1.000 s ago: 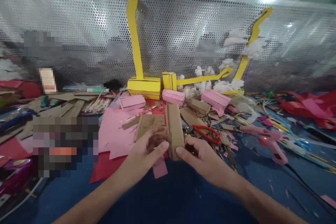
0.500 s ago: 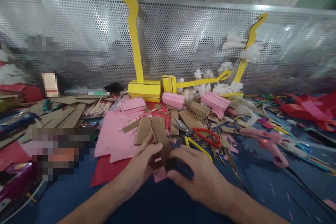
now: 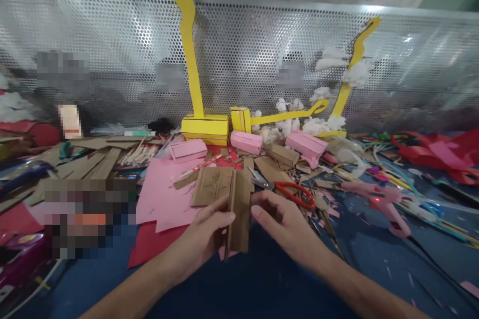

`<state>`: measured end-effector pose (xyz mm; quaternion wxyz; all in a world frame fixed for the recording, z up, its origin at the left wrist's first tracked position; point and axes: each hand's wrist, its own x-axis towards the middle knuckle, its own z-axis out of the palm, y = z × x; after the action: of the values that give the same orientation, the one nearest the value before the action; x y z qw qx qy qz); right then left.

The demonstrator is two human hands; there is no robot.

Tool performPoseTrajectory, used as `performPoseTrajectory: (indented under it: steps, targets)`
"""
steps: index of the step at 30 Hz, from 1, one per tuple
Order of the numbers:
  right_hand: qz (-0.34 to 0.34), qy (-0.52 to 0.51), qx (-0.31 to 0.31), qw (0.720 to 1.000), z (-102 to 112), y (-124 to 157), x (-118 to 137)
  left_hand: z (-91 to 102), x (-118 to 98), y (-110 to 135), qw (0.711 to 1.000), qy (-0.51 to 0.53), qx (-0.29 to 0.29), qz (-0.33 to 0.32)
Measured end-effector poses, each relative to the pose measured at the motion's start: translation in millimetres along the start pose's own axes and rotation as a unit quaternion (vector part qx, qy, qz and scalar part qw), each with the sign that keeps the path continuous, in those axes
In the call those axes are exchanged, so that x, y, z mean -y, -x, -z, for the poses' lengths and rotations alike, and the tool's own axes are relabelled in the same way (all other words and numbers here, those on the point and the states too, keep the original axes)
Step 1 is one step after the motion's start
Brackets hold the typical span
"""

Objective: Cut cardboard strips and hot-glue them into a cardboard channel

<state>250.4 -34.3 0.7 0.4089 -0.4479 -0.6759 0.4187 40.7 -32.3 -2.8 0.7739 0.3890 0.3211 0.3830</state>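
Note:
A folded strip of brown cardboard (image 3: 239, 214) stands tilted in front of me, its long creased flaps facing up. My left hand (image 3: 209, 227) grips its left side, thumb on the near face and the other fingers partly hidden behind. My right hand (image 3: 280, 219) is at the strip's right edge, fingers curled and the tips close against it. Just behind lies a flat cardboard piece (image 3: 211, 187) with thin scraps on it. Scissors with red handles (image 3: 295, 194) rest beyond my right hand. Part of a pink scrap (image 3: 222, 253) shows below the strip.
Pink sheets (image 3: 160, 199) and a red sheet (image 3: 145, 244) lie to the left. Small pink boxes (image 3: 247, 143) and a yellow box with a hooked stem (image 3: 205, 129) stand at the back, before a perforated metal panel (image 3: 239, 50). A pink glue gun (image 3: 385, 202) lies right, its cord trailing forward.
The cardboard strip has turned more upright toward me and shows a wider face. My right hand has shifted right and up along its edge; the scraps behind are now uncovered.

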Motion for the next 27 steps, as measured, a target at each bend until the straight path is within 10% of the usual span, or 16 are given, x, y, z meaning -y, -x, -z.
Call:
performPoseTrajectory:
  steps: [10, 27]
  targets:
    - [0.03, -0.063, 0.025, 0.997, 3.0, -6.4, -3.1, 6.6, 1.5, 1.5, 0.987, -0.152, 0.053, -0.021]
    - [-0.001, -0.074, 0.021, 0.997, 1.4, -4.9, -0.7, 2.9, -0.6, 2.4, 0.993, -0.115, 0.029, -0.015]
